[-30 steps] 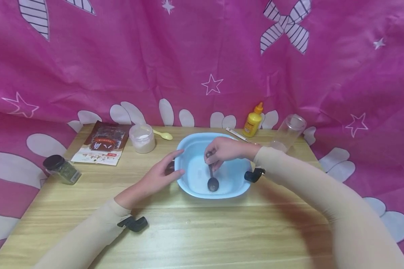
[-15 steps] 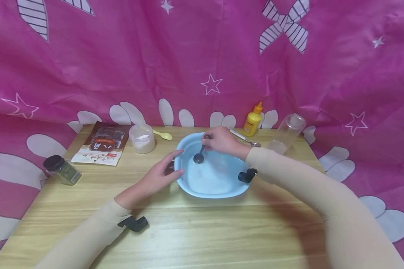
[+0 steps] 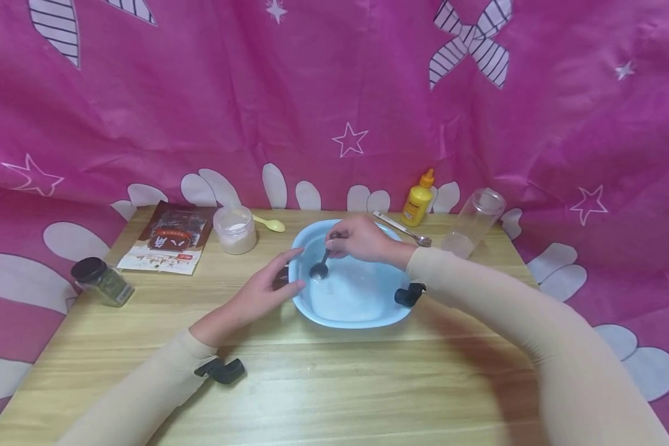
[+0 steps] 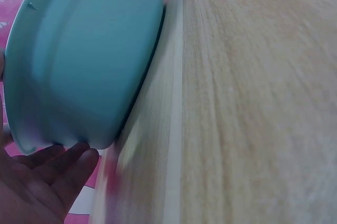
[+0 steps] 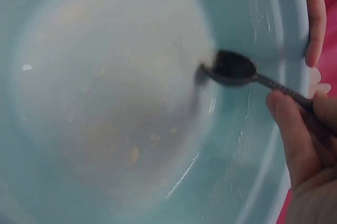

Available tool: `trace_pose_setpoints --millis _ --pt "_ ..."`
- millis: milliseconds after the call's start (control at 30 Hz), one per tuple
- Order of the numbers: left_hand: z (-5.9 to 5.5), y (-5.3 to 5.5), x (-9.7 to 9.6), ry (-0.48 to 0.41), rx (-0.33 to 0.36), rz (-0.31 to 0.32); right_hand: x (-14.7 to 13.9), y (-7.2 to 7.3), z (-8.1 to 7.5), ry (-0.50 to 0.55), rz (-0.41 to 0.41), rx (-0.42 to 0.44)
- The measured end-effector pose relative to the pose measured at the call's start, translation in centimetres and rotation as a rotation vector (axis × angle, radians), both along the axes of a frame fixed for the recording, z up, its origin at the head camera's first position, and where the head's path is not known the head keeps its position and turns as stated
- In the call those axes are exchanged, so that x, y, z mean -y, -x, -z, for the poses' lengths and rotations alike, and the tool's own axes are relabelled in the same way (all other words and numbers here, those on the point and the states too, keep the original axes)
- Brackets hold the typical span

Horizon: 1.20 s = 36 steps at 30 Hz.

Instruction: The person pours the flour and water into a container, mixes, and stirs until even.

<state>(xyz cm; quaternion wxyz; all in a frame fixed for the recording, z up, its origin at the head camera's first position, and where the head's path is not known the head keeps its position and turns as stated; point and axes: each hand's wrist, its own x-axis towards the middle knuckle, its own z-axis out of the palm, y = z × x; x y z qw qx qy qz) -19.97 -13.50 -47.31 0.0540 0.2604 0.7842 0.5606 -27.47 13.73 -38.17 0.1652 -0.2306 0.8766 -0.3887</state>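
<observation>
A light blue plastic basin (image 3: 362, 323) stands on the wooden table and holds cloudy whitish liquid with a few pale bits, seen in the right wrist view. My left hand (image 3: 264, 288) grips the basin's left side, thumb and index fingertip at the rim. In the left wrist view, other fingers (image 4: 73, 174) lie against the outer wall. My right hand (image 3: 362, 240) reaches over the basin and pinches the handle of a dark spoon (image 3: 319, 271). The spoon's bowl (image 5: 234, 67) is at the liquid near the basin's left side.
Left of the basin are a lidded spice jar (image 3: 103, 282), a brown-and-white packet (image 3: 170, 238), a tub of white powder (image 3: 236, 230) and a yellow spoon (image 3: 271, 224). Behind it, right, are a yellow glue bottle (image 3: 417, 201), a metal spoon (image 3: 401, 228) and a clear container (image 3: 474, 223). Pink curtain hangs behind.
My right hand has carried the dark spoon from the front middle of the basin back and left, and the bowl now dips slightly forward again. The left hand stays at the rim.
</observation>
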Motion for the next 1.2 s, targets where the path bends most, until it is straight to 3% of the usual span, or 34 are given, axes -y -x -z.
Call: trace_pose_setpoints --millis 200,333,433,567,700,933,1067,1200 --pt "0.0 0.0 0.0 0.009 -0.009 -0.012 -1.0 -0.3 -0.8 -0.081 -0.143 0.203" --pt "0.1 0.1 0.0 0.004 -0.016 -0.013 -2.4 0.1 -1.4 -0.19 -0.172 0.248" --pt "0.2 0.1 0.1 -0.003 -0.013 -0.012 -3.3 0.6 -1.9 -0.274 -0.133 0.165" --pt "0.2 -0.1 0.2 0.0 -0.002 -0.017 -3.6 1.1 -2.3 -0.365 -0.01 -0.027" --pt "0.3 -0.2 0.1 -0.003 0.001 -0.018 -2.9 1.0 -2.3 -0.369 0.072 -0.136" --pt "0.4 0.0 0.1 -0.011 -0.005 -0.011 -2.1 0.7 -1.8 -0.207 0.061 -0.075" --pt "0.3 0.1 0.0 -0.008 -0.01 -0.011 -2.6 1.0 -2.0 -0.251 0.058 -0.084" --pt "0.3 0.1 0.1 0.003 -0.014 -0.015 -3.2 1.1 -2.2 -0.299 0.109 -0.129"
